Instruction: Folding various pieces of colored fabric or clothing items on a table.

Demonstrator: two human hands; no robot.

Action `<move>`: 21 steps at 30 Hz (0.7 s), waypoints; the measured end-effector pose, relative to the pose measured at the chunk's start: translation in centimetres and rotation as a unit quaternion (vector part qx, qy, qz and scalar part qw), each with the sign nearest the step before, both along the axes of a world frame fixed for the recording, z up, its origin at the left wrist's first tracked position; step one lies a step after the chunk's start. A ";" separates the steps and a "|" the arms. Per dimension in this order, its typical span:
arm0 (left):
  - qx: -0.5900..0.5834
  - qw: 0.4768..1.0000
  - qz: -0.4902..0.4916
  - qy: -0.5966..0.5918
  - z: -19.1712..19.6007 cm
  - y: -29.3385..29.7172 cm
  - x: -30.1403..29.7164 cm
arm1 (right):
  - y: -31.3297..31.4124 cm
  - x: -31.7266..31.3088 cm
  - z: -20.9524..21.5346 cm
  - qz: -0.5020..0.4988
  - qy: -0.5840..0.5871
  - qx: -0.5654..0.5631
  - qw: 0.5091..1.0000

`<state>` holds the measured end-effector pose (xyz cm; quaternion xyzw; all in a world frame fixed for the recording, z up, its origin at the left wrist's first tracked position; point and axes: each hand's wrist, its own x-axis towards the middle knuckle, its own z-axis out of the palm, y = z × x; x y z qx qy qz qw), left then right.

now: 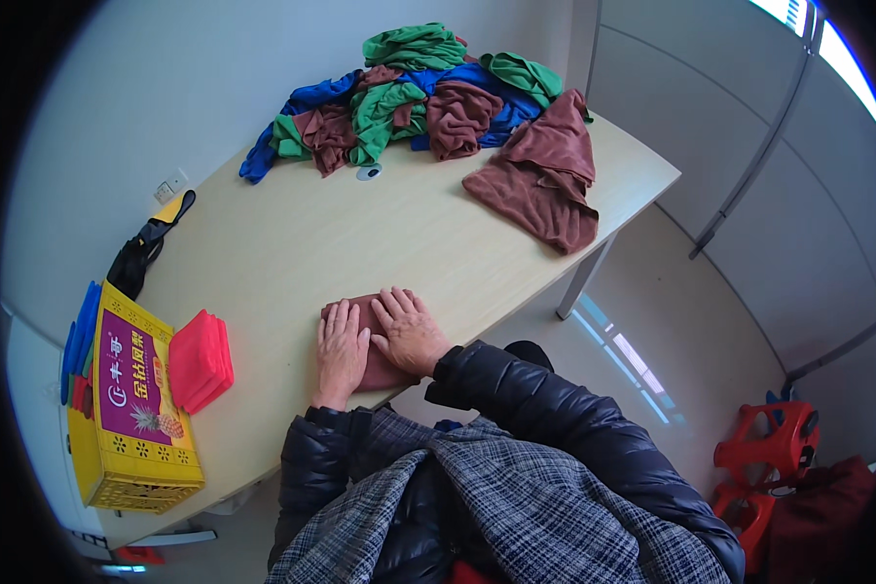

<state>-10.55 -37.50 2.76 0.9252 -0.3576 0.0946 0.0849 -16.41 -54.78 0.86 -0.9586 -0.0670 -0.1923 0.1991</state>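
Note:
A folded brown cloth (384, 374) lies flat near the front edge of the table, with both my hands on top of it. My left hand (342, 352) rests palm down on its left side, fingers stretched out. On its upper right part lies my right hand (411, 333), also flat with the fingers extended. The thumbs come close together in the middle of the cloth. Beyond my hands to the right, a crumpled brown cloth (545, 175) is spread loosely near the table's right edge.
Green, blue and brown cloths (389, 112) are heaped at the far side of the pale table (292, 234). On the left stand folded red cloths (201, 362) against a yellow and purple carton (136, 389). A black strap (141, 248) lies behind it. Red stools (764, 438) are on the floor at right.

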 end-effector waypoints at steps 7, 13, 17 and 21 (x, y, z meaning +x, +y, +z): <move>-0.026 1.000 -0.002 0.002 -0.8 -0.2 1.1 | 0.4 -0.1 0.2 -0.003 -0.003 -0.005 1.000; -0.033 0.999 0.012 -0.005 -1.1 0.0 0.9 | 0.6 -0.1 1.0 0.001 0.008 -0.007 1.000; -0.042 0.998 0.020 -0.039 -0.2 0.1 -1.4 | 0.7 -0.1 1.2 -0.011 0.023 -0.031 0.999; -0.083 0.994 -0.065 -0.018 1.4 1.4 -7.1 | 0.6 -0.5 0.8 -0.042 0.048 -0.060 0.996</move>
